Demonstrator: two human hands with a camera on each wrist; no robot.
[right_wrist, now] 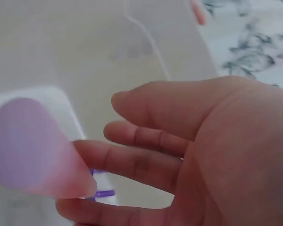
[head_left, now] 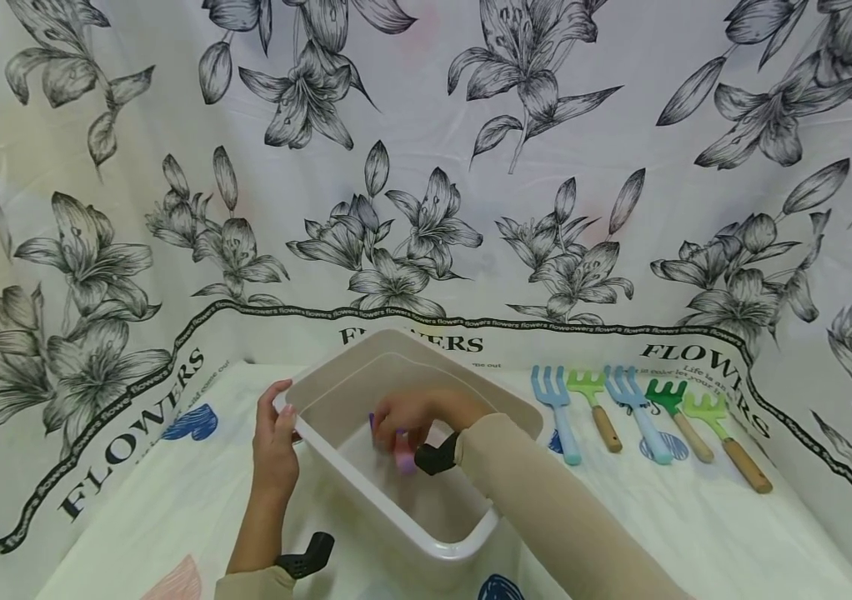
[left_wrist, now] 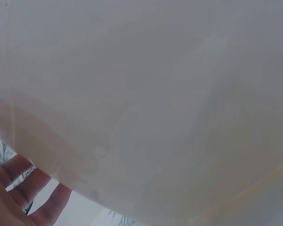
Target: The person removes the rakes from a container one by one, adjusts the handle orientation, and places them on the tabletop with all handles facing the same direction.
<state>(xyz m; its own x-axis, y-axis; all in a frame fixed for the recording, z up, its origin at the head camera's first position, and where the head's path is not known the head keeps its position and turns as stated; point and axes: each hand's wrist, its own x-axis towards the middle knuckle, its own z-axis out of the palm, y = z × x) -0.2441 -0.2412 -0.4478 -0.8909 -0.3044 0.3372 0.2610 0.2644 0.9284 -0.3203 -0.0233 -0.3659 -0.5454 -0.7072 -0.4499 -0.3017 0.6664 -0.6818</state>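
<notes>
My left hand (head_left: 273,442) holds the near-left rim of a deep white plastic bin (head_left: 373,479), thumb over the rim. In the left wrist view the fingers (left_wrist: 35,186) lie beside the bin's pale wall. Inside the bin is my right hand (head_left: 407,414), reaching down over a small tool with a pink-lilac handle (right_wrist: 33,148) and purple prongs (right_wrist: 104,193). The right wrist view shows the thumb apart from the handle and the longer fingers fairly straight, two of them close beside it. Most of the tool's head is hidden behind the fingers.
Right of the bin lie several small garden tools in a row: a blue fork (head_left: 561,417), a light green rake (head_left: 597,412), another blue fork (head_left: 639,417), a dark green rake (head_left: 681,421) and a lime rake (head_left: 729,446). A flower-printed cloth (head_left: 171,517) covers table and backdrop.
</notes>
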